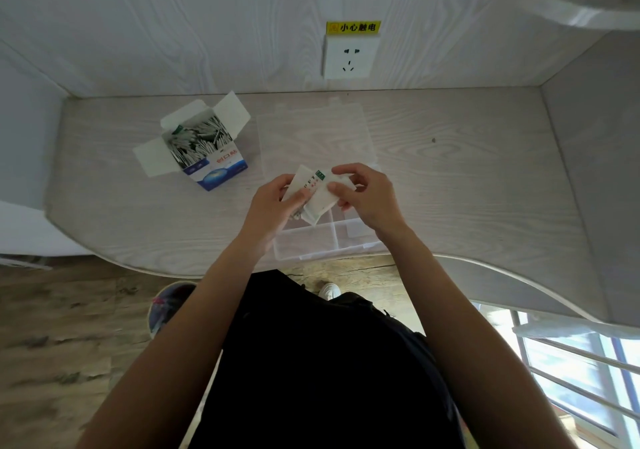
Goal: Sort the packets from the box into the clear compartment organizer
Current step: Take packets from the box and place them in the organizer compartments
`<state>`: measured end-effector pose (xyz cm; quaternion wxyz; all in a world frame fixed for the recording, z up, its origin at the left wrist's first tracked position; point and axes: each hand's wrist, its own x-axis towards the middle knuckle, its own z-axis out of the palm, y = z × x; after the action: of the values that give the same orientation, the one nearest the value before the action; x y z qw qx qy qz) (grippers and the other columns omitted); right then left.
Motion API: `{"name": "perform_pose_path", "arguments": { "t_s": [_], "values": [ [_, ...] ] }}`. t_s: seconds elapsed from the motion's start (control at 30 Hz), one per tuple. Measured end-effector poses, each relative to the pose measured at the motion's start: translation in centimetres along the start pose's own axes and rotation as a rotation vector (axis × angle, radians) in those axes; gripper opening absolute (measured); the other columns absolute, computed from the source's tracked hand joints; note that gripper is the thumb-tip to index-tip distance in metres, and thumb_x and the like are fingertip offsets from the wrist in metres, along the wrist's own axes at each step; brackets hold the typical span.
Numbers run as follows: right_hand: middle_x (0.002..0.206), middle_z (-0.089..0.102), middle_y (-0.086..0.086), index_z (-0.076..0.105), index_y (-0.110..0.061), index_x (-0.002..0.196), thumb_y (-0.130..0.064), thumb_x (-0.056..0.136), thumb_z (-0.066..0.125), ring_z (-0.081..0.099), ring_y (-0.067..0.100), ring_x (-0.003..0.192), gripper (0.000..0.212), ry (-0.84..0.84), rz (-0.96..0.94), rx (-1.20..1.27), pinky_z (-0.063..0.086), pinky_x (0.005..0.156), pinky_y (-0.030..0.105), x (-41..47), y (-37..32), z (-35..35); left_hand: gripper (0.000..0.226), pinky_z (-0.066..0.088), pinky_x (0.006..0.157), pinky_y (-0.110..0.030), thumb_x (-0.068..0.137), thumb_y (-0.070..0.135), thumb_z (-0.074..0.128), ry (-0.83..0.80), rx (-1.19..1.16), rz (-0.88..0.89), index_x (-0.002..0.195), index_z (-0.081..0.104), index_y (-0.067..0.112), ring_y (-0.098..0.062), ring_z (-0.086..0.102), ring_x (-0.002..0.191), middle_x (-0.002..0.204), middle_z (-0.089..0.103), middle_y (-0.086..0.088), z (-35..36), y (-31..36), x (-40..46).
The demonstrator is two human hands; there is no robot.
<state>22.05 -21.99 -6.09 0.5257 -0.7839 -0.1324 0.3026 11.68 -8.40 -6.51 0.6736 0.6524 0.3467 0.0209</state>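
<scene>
Likely dorm room or small home study nook. Pale wood-grain desk (pixel 450 178) with curved front edge, boxed in by matching wood-grain back wall (pixel 173 32) and side panels. Wall socket (pixel 349 57) above desk, yellow warning label (pixel 353 27) in Chinese over it. Brown plank floor (pixel 69 327) below. Window with metal railing (pixel 571 362) at right. Rounded white fixture edge (pixel 571 8) overhead.

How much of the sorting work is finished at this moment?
Little looks done: the organizer compartments that show near the front look empty, though the hands hide part of it. In hand: the left hand and right hand both hold a bunch of white packets above the organizer. Left: the open box is full of packets.
</scene>
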Motion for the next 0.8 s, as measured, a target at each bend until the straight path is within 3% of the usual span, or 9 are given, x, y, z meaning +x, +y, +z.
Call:
{"name": "perform_pose_path", "arguments": {
  "t_s": [0.2, 0.33, 0.43, 0.5, 0.57, 0.63, 0.7, 0.8],
  "values": [
    [0.075, 0.064, 0.004, 0.067, -0.006, 0.091, -0.009, 0.084, 0.068, 0.058, 0.005, 0.051, 0.008, 0.099, -0.046, 0.075, 0.049, 0.051, 0.018, 0.8, -0.2, -3.6, 0.016, 0.057, 0.079, -0.040, 0.089, 0.010, 0.061, 0.088, -0.058, -0.029, 0.104, 0.061, 0.014, -0.020, 0.070, 0.087, 0.100, 0.069, -0.005, -1.9, -0.4, 0.4],
    [0.074, 0.068, 0.003, 0.069, -0.006, 0.082, -0.014, 0.081, 0.071, 0.068, 0.012, 0.068, 0.008, 0.062, -0.042, 0.137, 0.056, 0.073, 0.026, 1.7, -0.6, -5.1, 0.015, 0.054, 0.085, -0.046, 0.087, 0.014, 0.062, 0.126, 0.033, -0.035, 0.101, 0.062, 0.021, -0.025, 0.067, 0.094, 0.104, 0.069, -0.007, -2.9, -1.1, 0.6],
    [0.072, 0.070, -0.001, 0.070, -0.024, 0.068, -0.035, 0.076, 0.074, 0.069, 0.021, 0.075, 0.015, 0.030, -0.039, 0.018, 0.054, 0.083, 0.037, 2.6, -0.3, -5.4, 0.013, 0.051, 0.083, -0.036, 0.085, 0.019, 0.062, 0.150, 0.113, -0.006, 0.098, 0.064, 0.019, -0.023, 0.065, 0.093, 0.099, 0.069, -0.005, -2.7, -1.3, 0.6],
    [0.076, 0.068, -0.003, 0.067, -0.029, 0.072, -0.022, 0.077, 0.075, 0.066, 0.014, 0.074, 0.011, -0.012, -0.096, -0.133, 0.053, 0.078, 0.033, 3.3, 0.1, -5.6, 0.014, 0.050, 0.082, -0.036, 0.085, 0.020, 0.064, 0.180, 0.145, 0.012, 0.099, 0.064, 0.017, -0.020, 0.065, 0.091, 0.097, 0.069, -0.003, -2.4, -1.4, 0.5],
    [0.085, 0.063, -0.005, 0.064, -0.027, 0.089, -0.007, 0.078, 0.073, 0.061, 0.004, 0.075, 0.025, -0.083, -0.147, -0.308, 0.050, 0.076, 0.024, 3.8, 0.3, -5.8, 0.017, 0.050, 0.081, -0.034, 0.086, 0.020, 0.066, 0.195, 0.145, 0.016, 0.102, 0.064, 0.016, -0.015, 0.065, 0.089, 0.097, 0.069, 0.000, -2.2, -1.4, 0.3],
    [0.097, 0.062, -0.001, 0.062, -0.021, 0.105, -0.005, 0.080, 0.070, 0.060, 0.009, 0.084, 0.031, -0.128, -0.185, -0.472, 0.050, 0.082, 0.024, 4.1, 0.3, -5.9, 0.023, 0.051, 0.075, -0.025, 0.086, 0.018, 0.066, 0.197, 0.168, 0.027, 0.108, 0.062, 0.013, -0.010, 0.064, 0.086, 0.099, 0.068, 0.000, -2.2, -1.5, 0.3],
    [0.102, 0.065, 0.002, 0.064, -0.016, 0.107, -0.004, 0.081, 0.068, 0.061, 0.013, 0.090, 0.029, -0.156, -0.236, -0.580, 0.050, 0.087, 0.028, 4.4, 0.4, -5.8, 0.027, 0.050, 0.068, -0.015, 0.086, 0.016, 0.066, 0.195, 0.183, 0.036, 0.111, 0.060, 0.011, -0.006, 0.063, 0.084, 0.101, 0.067, 0.001, -2.3, -1.5, 0.1],
    [0.100, 0.069, 0.002, 0.068, -0.016, 0.101, -0.005, 0.084, 0.064, 0.061, 0.011, 0.088, 0.021, -0.201, -0.274, -0.673, 0.050, 0.084, 0.029, 4.8, 0.6, -5.2, 0.028, 0.052, 0.072, -0.020, 0.086, 0.017, 0.066, 0.194, 0.180, 0.028, 0.113, 0.060, 0.011, -0.011, 0.064, 0.089, 0.103, 0.067, 0.000, -2.4, -1.6, 0.0]
  ]
}}
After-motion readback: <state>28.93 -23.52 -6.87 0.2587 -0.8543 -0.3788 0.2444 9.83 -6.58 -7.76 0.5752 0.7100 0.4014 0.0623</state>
